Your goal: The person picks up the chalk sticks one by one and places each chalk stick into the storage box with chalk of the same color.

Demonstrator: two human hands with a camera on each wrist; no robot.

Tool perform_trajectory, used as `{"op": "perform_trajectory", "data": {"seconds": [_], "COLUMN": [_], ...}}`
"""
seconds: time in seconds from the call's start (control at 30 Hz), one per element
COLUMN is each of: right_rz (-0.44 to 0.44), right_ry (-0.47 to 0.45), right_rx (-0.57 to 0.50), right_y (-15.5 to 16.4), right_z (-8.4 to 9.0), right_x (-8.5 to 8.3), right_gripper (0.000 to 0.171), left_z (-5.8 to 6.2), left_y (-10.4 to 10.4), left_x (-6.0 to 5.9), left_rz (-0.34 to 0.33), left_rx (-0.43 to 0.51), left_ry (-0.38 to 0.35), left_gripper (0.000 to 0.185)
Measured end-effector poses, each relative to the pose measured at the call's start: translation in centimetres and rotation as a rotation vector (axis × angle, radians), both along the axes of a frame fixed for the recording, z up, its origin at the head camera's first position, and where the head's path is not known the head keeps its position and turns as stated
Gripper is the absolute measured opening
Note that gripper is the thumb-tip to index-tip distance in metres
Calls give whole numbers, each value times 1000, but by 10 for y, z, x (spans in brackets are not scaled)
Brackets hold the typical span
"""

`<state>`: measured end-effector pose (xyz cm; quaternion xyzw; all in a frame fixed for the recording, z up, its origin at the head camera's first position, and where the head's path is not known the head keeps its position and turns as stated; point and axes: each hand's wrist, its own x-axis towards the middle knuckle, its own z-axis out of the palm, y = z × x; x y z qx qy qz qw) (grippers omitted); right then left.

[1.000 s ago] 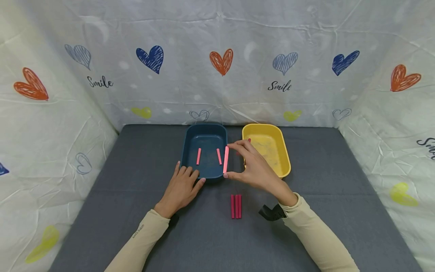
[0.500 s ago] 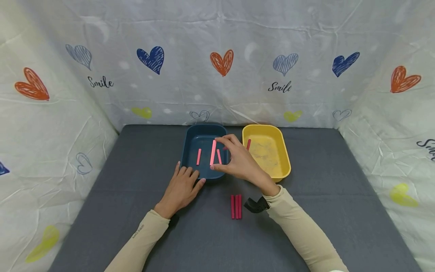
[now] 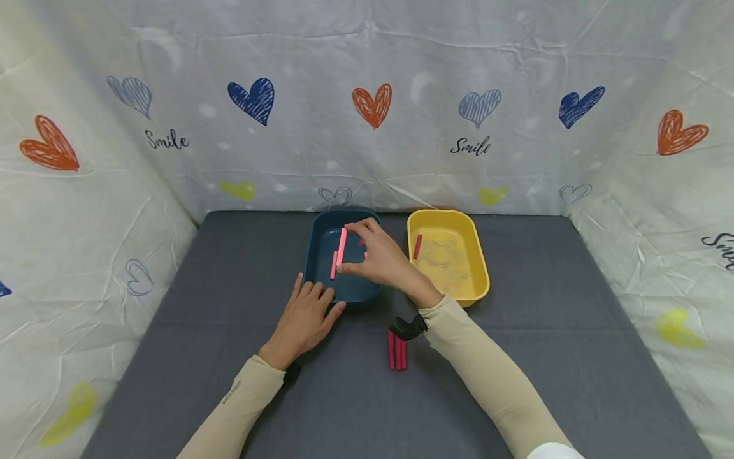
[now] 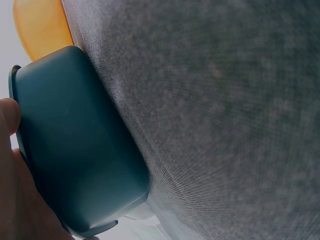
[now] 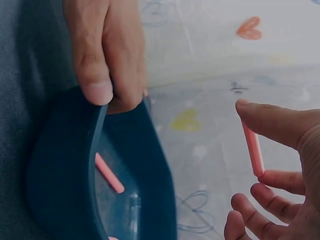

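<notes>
My right hand (image 3: 347, 248) pinches a light pink stick (image 3: 341, 246) by its ends, thumb and forefinger, and holds it above the dark blue tray (image 3: 344, 214). In the right wrist view the same pink stick (image 5: 253, 150) hangs between my fingertips over the blue tray (image 5: 55, 170). A second pink stick (image 3: 333, 264) lies on the tray floor; another is mostly hidden behind my hand. My left hand (image 3: 314, 299) lies flat on the grey table (image 3: 229, 357), fingers straight and thumb against the tray's near wall. The left wrist view shows that blue wall (image 4: 75, 140).
A yellow tray (image 3: 476, 280) stands right of the blue one and holds one dark red stick (image 3: 417, 246). Three dark red sticks (image 3: 397, 349) lie side by side on the table near my right wrist. Heart-printed sheets wall the table on three sides.
My right hand has carried the pink stick leftward and farther back, from the blue tray's right rim to above its inside. The left hand has stayed put.
</notes>
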<state>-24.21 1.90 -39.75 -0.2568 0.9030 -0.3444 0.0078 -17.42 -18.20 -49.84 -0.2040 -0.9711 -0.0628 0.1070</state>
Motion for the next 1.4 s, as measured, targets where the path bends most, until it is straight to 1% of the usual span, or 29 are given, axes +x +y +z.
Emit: {"op": "perform_trajectory", "data": {"seconds": [0.27, 0.53, 0.73, 1.0, 1.17, 1.4], "right_rz": [-16, 2, -5, -32, -55, -63], "right_ry": [-47, -40, -85, -147, -151, -162], "right_rx": [52, 104, 113, 165, 208, 261], "right_y": [-14, -32, -43, -50, -52, -52], "right_z": [-13, -15, -20, -34, -43, -50], "right_x": [-14, -19, -27, -41, -46, -50], "right_gripper": [77, 79, 80, 81, 81, 81], "left_z": [-1, 1, 0, 0, -1, -1], "left_y": [1, -1, -1, 0, 1, 2], "left_x": [1, 2, 1, 1, 1, 1], "left_rz": [-5, 8, 9, 9, 5, 5], "left_rx": [-2, 6, 7, 1, 3, 7], "left_ry": [-2, -8, -7, -6, -5, 2], "left_gripper": [40, 39, 39, 40, 40, 38]}}
